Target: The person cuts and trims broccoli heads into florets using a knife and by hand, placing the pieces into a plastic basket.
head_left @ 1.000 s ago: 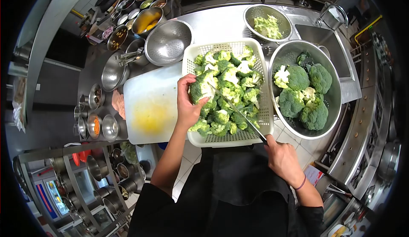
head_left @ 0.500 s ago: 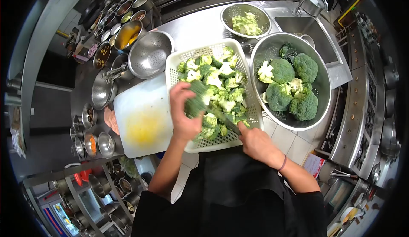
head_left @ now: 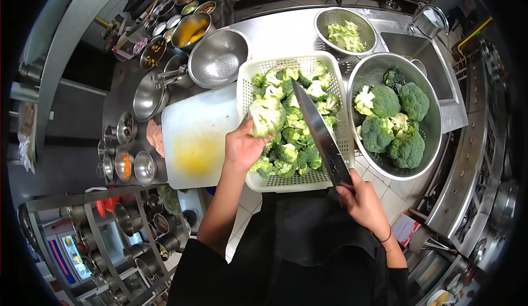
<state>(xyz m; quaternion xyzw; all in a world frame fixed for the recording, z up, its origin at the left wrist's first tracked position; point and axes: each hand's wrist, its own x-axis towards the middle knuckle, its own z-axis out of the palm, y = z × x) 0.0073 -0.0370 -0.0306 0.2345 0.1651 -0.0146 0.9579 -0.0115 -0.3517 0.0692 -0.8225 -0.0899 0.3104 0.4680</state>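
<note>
My left hand [head_left: 245, 145] holds a broccoli head [head_left: 267, 117], its pale cut side showing, over the left part of a white perforated basket [head_left: 342, 124]. Many cut broccoli florets [head_left: 288, 152] fill that basket. In my right hand [head_left: 363, 200] is the handle of a large knife [head_left: 319, 127]; its broad blade slants up and left above the florets, apart from the held head. To the right, a big metal colander [head_left: 434, 135] contains several whole broccoli heads [head_left: 413, 101].
A white cutting board [head_left: 199, 135] with a yellow stain lies left of the basket. Behind stand an empty metal colander [head_left: 219, 58] and another with pale green trimmings [head_left: 345, 35]. A sink [head_left: 421, 58] is at the back right.
The broccoli head in my left hand has turned from its green side to its pale side. The knife has come away from it and now points up and away. The view has shifted slightly.
</note>
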